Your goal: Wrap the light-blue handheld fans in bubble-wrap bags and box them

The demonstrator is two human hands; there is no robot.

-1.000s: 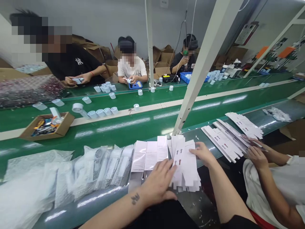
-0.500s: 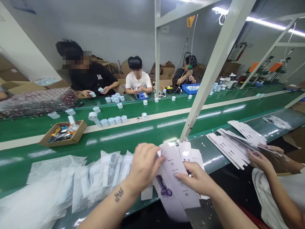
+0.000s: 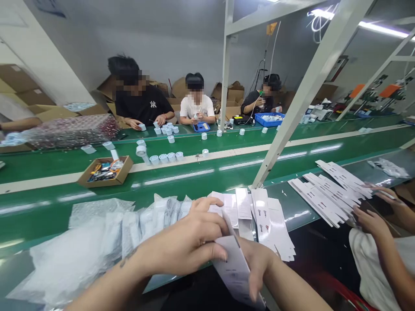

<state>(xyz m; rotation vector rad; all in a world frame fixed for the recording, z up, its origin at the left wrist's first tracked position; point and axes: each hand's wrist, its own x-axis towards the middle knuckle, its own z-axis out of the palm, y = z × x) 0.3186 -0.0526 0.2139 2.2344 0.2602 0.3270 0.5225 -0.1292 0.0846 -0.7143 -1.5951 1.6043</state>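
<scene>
Between both my hands is a white printed carton, folded up along its length and tilted down toward me. My left hand grips its upper end, thumb on the near face and fingers over the top. Partly hidden behind the carton, my right hand holds its right side, with the thumb along the edge. Just beyond lie flat printed cartons in a stack and some white printed leaflets. Left of my hands, several bubble-wrap pouches with pale blue things inside are lined up on the bench.
A small cardboard box of mixed parts and several pale blue cups sit on the green belt. A white metal post rises ahead. At right, a co-worker's hands touch more flat cartons. Other people work across the belt.
The carton has gone from flat, printed face up, to folded and turned on edge. My left hand has closed over its end; my right hand has moved behind it. The view has shifted left.
</scene>
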